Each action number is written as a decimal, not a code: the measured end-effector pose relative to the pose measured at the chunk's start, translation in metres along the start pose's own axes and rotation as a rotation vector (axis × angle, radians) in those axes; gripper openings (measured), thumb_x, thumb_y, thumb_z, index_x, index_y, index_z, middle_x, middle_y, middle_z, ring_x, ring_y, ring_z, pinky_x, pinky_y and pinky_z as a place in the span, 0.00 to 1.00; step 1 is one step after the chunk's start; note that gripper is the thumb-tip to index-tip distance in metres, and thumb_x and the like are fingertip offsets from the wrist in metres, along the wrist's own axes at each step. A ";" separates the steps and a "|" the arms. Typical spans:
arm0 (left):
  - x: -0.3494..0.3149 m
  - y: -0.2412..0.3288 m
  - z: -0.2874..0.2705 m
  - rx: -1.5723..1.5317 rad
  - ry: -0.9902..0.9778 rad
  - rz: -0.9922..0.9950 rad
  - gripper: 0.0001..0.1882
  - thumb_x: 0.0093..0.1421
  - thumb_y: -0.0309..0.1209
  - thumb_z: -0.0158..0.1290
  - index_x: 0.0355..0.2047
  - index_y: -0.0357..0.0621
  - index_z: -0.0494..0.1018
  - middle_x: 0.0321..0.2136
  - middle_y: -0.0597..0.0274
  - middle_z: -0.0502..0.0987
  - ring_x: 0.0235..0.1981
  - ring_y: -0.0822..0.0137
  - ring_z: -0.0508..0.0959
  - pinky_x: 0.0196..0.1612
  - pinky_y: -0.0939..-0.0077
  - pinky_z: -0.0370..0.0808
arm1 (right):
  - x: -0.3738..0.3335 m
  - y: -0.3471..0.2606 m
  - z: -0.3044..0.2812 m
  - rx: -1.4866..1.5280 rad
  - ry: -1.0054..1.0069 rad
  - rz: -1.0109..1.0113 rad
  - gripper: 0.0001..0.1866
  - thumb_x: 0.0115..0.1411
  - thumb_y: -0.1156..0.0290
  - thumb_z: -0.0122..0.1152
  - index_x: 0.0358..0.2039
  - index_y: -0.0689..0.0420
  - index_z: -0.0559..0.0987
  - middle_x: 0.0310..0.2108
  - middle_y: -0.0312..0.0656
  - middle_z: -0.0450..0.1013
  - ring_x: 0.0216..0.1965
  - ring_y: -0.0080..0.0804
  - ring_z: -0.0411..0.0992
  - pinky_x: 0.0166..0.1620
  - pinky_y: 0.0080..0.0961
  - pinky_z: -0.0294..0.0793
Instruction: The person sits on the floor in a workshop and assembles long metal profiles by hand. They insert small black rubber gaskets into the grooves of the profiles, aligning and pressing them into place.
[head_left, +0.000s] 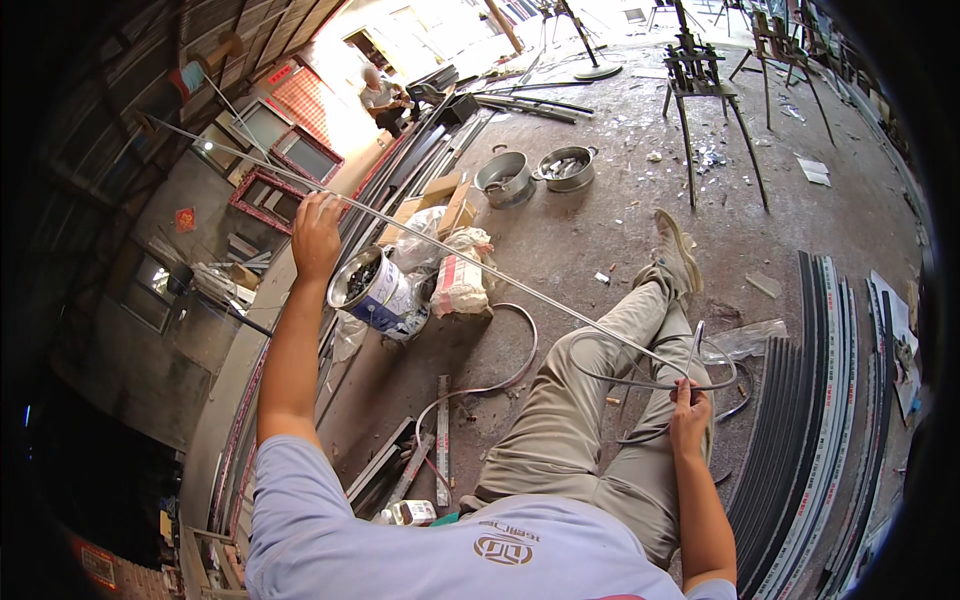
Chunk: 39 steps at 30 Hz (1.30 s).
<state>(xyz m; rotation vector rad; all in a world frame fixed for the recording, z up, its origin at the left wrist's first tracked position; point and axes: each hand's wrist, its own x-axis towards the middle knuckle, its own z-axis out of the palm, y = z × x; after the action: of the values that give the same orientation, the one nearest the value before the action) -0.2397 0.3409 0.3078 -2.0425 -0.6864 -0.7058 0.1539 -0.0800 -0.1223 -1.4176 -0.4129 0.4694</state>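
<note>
A long, thin, silvery bar [545,298] slants across my view, from the upper left down to my lap. Raised at the left, my left hand [316,237] has its fingers closed around the bar's upper part. Over my legs, my right hand [690,418] pinches the bar's lower end together with a loop of thin grey flexible strip [729,378]. More of the flexible strip [534,342] curls down to the floor left of my legs. Whether the strip runs inside the bar, I cannot tell.
Left of my legs stand a bucket of dark pieces [378,297] and a white sack [466,280]. Two metal pots [504,181] sit farther off. Long dark profiles [790,430] lie at the right. Machines on stands [693,75] and a seated person [384,98] are at the back.
</note>
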 end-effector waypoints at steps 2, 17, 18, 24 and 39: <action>-0.008 -0.001 0.012 -0.035 -0.065 0.004 0.16 0.67 0.28 0.55 0.55 0.46 0.80 0.54 0.52 0.78 0.61 0.48 0.73 0.64 0.54 0.70 | 0.000 0.000 0.000 0.043 -0.018 0.003 0.16 0.76 0.63 0.57 0.40 0.65 0.82 0.28 0.34 0.76 0.30 0.19 0.70 0.35 0.20 0.69; 0.027 -0.001 0.037 0.171 -0.019 0.014 0.23 0.64 0.35 0.61 0.59 0.48 0.77 0.41 0.60 0.77 0.48 0.56 0.76 0.52 0.60 0.74 | 0.003 -0.002 -0.003 0.117 0.034 0.046 0.17 0.77 0.60 0.56 0.41 0.62 0.82 0.29 0.34 0.75 0.31 0.19 0.70 0.38 0.18 0.68; 0.031 -0.009 0.037 0.183 -0.027 0.013 0.22 0.64 0.35 0.61 0.58 0.48 0.78 0.41 0.61 0.78 0.48 0.56 0.76 0.52 0.61 0.74 | 0.003 -0.003 -0.003 0.107 0.031 0.043 0.17 0.77 0.59 0.56 0.41 0.61 0.82 0.29 0.34 0.74 0.31 0.19 0.69 0.37 0.18 0.67; 0.024 -0.010 0.058 0.191 -0.074 0.009 0.12 0.66 0.34 0.57 0.47 0.47 0.83 0.36 0.61 0.80 0.45 0.58 0.77 0.50 0.60 0.74 | 0.006 0.004 -0.005 0.160 0.060 0.044 0.17 0.77 0.61 0.55 0.40 0.63 0.82 0.29 0.34 0.74 0.31 0.20 0.69 0.38 0.20 0.68; -0.055 0.244 0.081 -0.562 -0.182 0.331 0.04 0.59 0.29 0.59 0.30 0.43 0.81 0.29 0.56 0.78 0.37 0.55 0.79 0.44 0.57 0.76 | 0.008 -0.007 -0.005 0.095 0.084 0.057 0.18 0.76 0.59 0.56 0.39 0.62 0.82 0.26 0.35 0.74 0.29 0.21 0.69 0.37 0.20 0.68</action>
<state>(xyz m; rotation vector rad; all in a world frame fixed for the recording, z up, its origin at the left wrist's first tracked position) -0.0921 0.2776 0.0997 -2.6788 -0.2416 -0.5603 0.1640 -0.0804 -0.1163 -1.3541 -0.2798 0.4677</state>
